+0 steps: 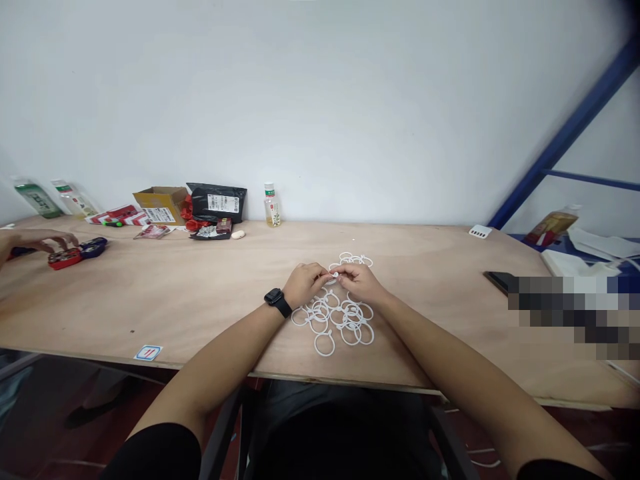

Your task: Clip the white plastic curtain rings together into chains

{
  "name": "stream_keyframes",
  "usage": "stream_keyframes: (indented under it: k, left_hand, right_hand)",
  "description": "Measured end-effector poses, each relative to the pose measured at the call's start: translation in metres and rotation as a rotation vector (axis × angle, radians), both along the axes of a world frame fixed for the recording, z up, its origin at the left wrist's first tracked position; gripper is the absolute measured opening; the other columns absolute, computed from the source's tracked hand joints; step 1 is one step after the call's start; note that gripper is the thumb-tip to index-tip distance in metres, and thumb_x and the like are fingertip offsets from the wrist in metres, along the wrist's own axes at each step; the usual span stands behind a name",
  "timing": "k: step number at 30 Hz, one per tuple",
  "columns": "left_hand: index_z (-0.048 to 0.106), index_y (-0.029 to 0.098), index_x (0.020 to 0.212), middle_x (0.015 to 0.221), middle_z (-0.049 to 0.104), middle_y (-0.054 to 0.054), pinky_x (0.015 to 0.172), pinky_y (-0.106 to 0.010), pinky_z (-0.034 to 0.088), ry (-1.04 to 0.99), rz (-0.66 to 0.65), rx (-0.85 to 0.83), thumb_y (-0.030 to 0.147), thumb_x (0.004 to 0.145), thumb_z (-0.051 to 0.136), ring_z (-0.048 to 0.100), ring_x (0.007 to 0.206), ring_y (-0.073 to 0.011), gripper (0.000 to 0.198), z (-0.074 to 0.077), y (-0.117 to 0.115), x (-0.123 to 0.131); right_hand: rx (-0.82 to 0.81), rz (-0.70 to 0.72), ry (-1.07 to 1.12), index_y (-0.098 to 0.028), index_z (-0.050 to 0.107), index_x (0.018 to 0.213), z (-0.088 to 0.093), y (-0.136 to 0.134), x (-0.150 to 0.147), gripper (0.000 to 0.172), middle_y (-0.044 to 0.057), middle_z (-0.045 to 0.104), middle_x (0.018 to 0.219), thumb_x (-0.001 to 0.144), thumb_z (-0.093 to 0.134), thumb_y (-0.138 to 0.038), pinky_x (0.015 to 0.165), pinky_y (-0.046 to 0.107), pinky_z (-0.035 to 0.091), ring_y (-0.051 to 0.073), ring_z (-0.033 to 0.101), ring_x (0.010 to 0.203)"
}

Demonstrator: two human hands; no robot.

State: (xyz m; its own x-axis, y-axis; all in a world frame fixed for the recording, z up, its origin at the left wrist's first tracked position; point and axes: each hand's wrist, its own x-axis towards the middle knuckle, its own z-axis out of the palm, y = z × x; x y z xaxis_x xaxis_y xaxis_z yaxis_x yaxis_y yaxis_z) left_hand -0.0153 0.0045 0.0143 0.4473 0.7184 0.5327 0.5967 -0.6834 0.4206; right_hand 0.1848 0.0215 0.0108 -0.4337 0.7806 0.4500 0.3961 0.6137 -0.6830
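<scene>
My left hand point(306, 285), with a black watch on its wrist, pinches one side of a small white plastic ring point(335, 275). The fingertips of my right hand point(364, 283) close on the same ring from the other side. My fingers cover part of it, so I cannot tell whether its clasp is joined. On the wooden table point(220, 287) just below my hands lies a loose pile of several white rings point(351, 331), many overlapping. One single ring point(325, 345) sits nearest the table's front edge. Behind my right hand lies another small group of rings point(356, 257).
At the far left, another person's hand point(47, 240) touches a red case point(66, 259). Along the wall stand a cardboard box point(163, 205), a black parcel bag point(220, 200) and a bottle point(271, 208). A phone point(497, 283) and a white charger block point(481, 231) lie on the right.
</scene>
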Motion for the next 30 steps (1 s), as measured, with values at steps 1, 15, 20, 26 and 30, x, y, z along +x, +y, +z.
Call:
stream_keyframes:
  k: [1,15,20,26,30]
  left_hand:
    - [0.066,0.017,0.084,0.08,0.068,-0.003,0.074,-0.029,0.042,-0.003,-0.004,0.004,0.039,0.095,0.049,0.061,0.076,-0.014,0.03,0.0,0.0,0.0]
    - [0.066,0.018,0.087,0.083,0.068,-0.004,0.077,-0.029,0.044,0.071,-0.063,-0.003,0.037,0.094,0.051,0.062,0.076,-0.0148,0.026,0.0,-0.002,0.005]
    - [0.064,0.017,0.099,0.09,0.067,-0.005,0.078,-0.03,0.046,-0.008,0.028,-0.013,0.034,0.094,0.05,0.061,0.079,-0.0155,0.023,0.0,-0.001,0.004]
    - [0.069,0.021,0.098,0.103,0.067,-0.006,0.09,-0.038,0.044,0.079,0.067,-0.082,0.04,0.084,0.062,0.06,0.098,-0.022,0.024,-0.006,0.002,-0.002]
    - [0.073,0.026,0.089,0.109,0.066,-0.003,0.094,-0.045,0.038,0.244,0.05,-0.179,0.038,0.077,0.066,0.057,0.104,-0.0258,0.018,-0.007,-0.003,0.002]
  right_hand:
    - [-0.005,-0.003,0.0,-0.016,0.073,0.093,0.0,0.0,0.0,0.026,0.004,0.07,0.077,0.077,0.053,-0.024,0.058,0.024,0.043,0.014,0.057,0.063]
    - [0.104,-0.062,-0.03,-0.019,0.072,0.07,0.0,0.002,-0.003,0.024,0.001,0.069,0.066,0.069,0.049,-0.012,0.062,0.025,0.043,0.015,0.059,0.062]
    - [0.171,-0.131,-0.056,-0.02,0.074,0.089,0.002,0.003,0.0,0.028,0.002,0.071,0.074,0.076,0.05,-0.014,0.065,0.027,0.046,0.016,0.061,0.065]
    - [0.361,-0.246,-0.272,-0.023,0.07,0.107,-0.003,0.018,0.017,0.03,0.006,0.07,0.107,0.084,0.052,-0.016,0.088,0.032,0.047,0.021,0.063,0.099]
    - [0.288,-0.208,-0.37,-0.022,0.07,0.106,-0.004,0.026,0.027,0.037,0.006,0.067,0.11,0.077,0.052,-0.009,0.083,0.03,0.048,0.02,0.062,0.097]
